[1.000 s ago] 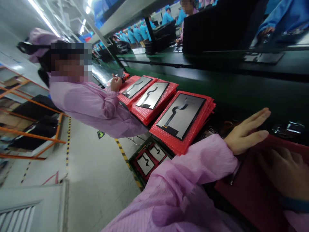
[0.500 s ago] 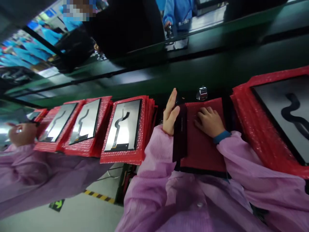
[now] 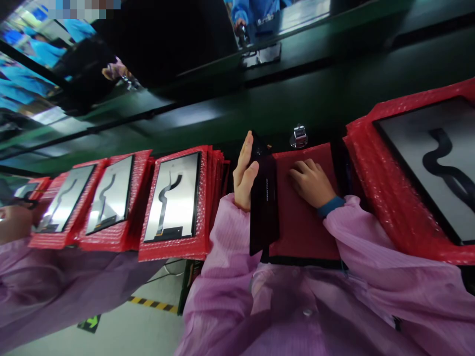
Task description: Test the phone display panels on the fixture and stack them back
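My left hand (image 3: 244,175) is raised at the left edge of a thin black panel (image 3: 265,207) with "POSITIVO" printed on it. Its fingers stretch upward, and the thumb lies against the tilted panel. A dark red sheet or bag (image 3: 304,222) lies flat to the panel's right, and my right hand (image 3: 313,183) rests on it with fingers spread and slightly bent. Beyond the sheet stands a small shiny metal counter-like device (image 3: 299,136).
To the right is a stack of red bubble bags (image 3: 393,198) topped by a display panel (image 3: 430,168) with a black ribbon cable. Several similar stacks stand left, the nearest topped by a silver-backed display (image 3: 174,198). A co-worker's hand (image 3: 15,222) is at far left.
The black panel has tilted so more of its printed face shows, my left hand staying against it. My right hand remains on the red sheet. The whole view has shifted slightly.
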`<state>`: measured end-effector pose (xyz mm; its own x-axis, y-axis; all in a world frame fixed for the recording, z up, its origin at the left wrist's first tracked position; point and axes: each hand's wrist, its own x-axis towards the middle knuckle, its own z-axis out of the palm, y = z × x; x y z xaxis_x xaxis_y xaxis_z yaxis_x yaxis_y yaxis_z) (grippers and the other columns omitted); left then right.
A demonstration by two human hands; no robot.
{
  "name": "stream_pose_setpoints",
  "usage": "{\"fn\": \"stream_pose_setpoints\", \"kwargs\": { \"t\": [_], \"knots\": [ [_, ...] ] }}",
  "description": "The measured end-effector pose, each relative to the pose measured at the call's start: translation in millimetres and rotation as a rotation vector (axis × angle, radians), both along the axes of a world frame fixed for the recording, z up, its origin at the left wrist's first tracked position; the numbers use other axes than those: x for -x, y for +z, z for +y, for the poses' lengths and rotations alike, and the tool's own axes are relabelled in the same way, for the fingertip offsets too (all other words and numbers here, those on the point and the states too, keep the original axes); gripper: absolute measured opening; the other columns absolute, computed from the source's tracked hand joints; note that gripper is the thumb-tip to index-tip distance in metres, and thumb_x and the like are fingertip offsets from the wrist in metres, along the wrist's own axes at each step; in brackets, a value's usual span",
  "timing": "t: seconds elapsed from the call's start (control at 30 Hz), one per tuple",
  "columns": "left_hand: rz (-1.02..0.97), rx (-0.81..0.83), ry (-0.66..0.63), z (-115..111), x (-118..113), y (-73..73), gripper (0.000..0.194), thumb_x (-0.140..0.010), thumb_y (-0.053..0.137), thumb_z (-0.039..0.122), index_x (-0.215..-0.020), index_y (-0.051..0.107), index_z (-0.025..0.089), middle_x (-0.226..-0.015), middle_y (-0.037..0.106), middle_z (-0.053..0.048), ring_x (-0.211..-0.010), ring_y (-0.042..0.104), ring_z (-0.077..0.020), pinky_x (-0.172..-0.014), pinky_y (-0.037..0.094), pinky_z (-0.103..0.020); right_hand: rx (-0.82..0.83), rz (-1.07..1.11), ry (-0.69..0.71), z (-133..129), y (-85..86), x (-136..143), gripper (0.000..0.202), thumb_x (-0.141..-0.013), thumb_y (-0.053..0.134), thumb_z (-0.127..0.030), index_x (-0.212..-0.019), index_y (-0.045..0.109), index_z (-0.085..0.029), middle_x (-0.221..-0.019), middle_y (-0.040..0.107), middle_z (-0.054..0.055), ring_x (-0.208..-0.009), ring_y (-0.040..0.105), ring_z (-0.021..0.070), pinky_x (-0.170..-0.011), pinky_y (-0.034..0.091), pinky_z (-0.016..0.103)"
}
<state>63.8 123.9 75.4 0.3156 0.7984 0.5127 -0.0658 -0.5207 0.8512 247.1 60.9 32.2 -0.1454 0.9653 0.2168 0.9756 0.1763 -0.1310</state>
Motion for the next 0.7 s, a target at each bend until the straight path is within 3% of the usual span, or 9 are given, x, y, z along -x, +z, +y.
{"fn": "stream_pose_setpoints", "kwargs": {
  "t": [0.17,0.33,0.5,0.7],
  "knots": [
    [0.027,0.026,0.019,-4.7,-2.2,2.5,0.045,-0.101,0.042,0.051,-0.143,0.055,0.040,-0.156,0.050,0.012,-0.158,0.019,-0.0184,-0.134,0.015,-0.037,0.069,0.010,0.059,1.0,1.5,1.3,0.029,-0.099,0.048,-0.019,-0.112,0.074,-0.017,-0.118,0.067,0.012,-0.106,0.049,0.0283,-0.082,0.034,0.038],
    [-0.025,0.032,-0.004,-3.8,-2.2,1.1,0.045,-0.099,0.047,0.048,-0.142,0.057,0.037,-0.156,0.049,0.014,-0.158,0.019,-0.0216,-0.135,0.012,-0.040,0.057,0.004,0.079,-0.2,2.4,0.1,0.027,-0.099,0.049,-0.020,-0.106,0.075,-0.016,-0.116,0.067,0.012,-0.102,0.049,0.0269,-0.080,0.032,0.037],
    [0.004,0.013,-0.020,1.5,2.5,-3.8,0.046,-0.097,0.051,0.050,-0.143,0.054,0.044,-0.156,0.043,0.023,-0.159,0.016,-0.0212,-0.134,0.016,-0.041,0.058,-0.013,0.065,-1.3,4.9,0.7,0.027,-0.099,0.049,-0.018,-0.102,0.076,-0.016,-0.115,0.069,0.012,-0.101,0.050,0.0262,-0.078,0.032,0.037],
    [-0.009,0.018,0.033,-5.3,-1.4,2.0,0.044,-0.099,0.047,0.050,-0.139,0.060,0.035,-0.156,0.049,0.014,-0.160,0.011,-0.0242,-0.134,0.013,-0.042,0.094,-0.021,0.077,-1.1,9.4,2.4,0.027,-0.099,0.049,-0.018,-0.102,0.075,-0.015,-0.117,0.069,0.012,-0.103,0.052,0.0261,-0.079,0.033,0.036]
  ]
}}
